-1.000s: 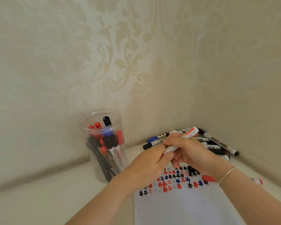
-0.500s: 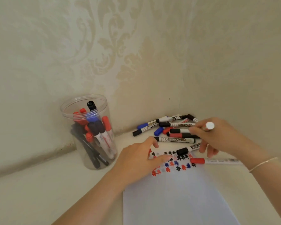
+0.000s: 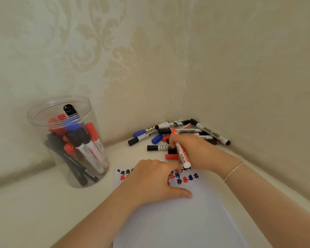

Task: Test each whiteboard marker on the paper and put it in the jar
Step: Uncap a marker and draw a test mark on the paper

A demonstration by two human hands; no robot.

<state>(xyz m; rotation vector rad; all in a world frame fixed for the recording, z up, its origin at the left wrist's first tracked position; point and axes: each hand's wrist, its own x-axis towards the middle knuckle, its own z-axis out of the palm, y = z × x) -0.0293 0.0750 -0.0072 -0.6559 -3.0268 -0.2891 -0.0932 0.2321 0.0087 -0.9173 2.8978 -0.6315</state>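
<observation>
Step in hand, judged: testing the red marker [image 3: 181, 149] on the paper [image 3: 177, 221].

Right hand [image 3: 195, 151]: fingers closed round the marker barrel. Red tip uncapped, pointing up and away toward the corner; white butt end down, just above the top edge of the paper. Red cap [image 3: 171, 156] lying loose just beside the hand, on the table beyond the paper.

Left hand [image 3: 154, 181]: flat on the paper, fingers spread, gripping nothing, pinning the sheet over the rows of red, blue and black test marks [image 3: 184, 179].

Jar [image 3: 68, 140]: upright at left, well apart from the paper, already holding many markers. Untested pile [image 3: 179, 131] in the corner behind the right hand.

Procedure for a clean test:
- Turn the marker end for end so the tip faces the paper; as held, not ready to write.
- Keep the left palm down to stop the sheet sliding.
- Aim for bare paper beside or below the last marks, not over them; otherwise ink flow hard to judge.
- Press lightly; short strokes suffice.
- Recap with the loose red cap before transfer to the jar; likely drying out and staining otherwise.
- Lower into the jar rather than dropping; jar crowded, tipping possible.
</observation>
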